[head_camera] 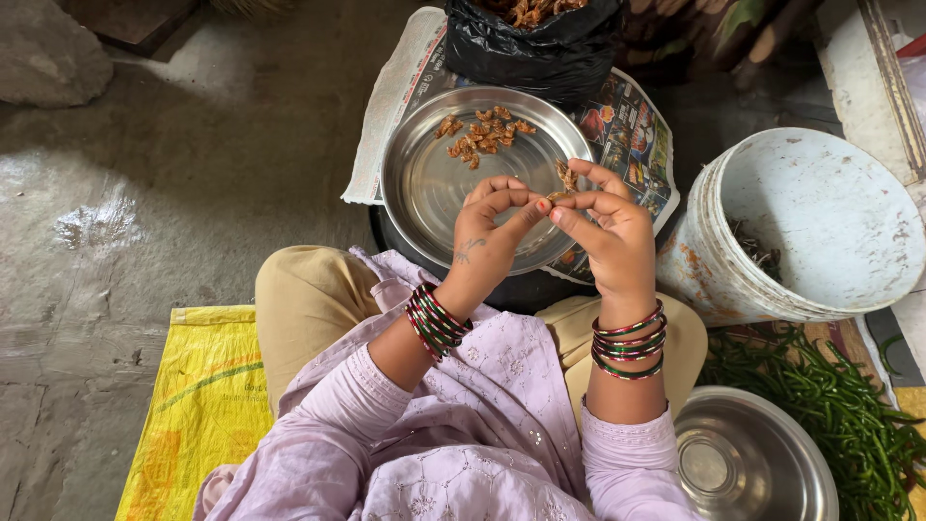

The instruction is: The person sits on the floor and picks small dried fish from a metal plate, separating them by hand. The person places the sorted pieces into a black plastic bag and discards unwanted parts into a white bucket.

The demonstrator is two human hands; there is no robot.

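My left hand [490,234] and my right hand [608,232] meet above the near rim of a round steel plate [424,188]. Between the fingertips of both hands sits a small brown dried piece [562,193]; a bit of it sticks up behind my right fingers. A small heap of similar brown pieces [482,135] lies at the far side of the plate. Both wrists carry red and green bangles, and the sleeves are pale lilac.
A black plastic bag [540,48] holding more brown pieces stands behind the plate on newspaper [395,96]. A white bucket [810,232] is at the right, green chillies [830,405] below it, a steel bowl [752,463] at the lower right, a yellow sack [203,405] at the left.
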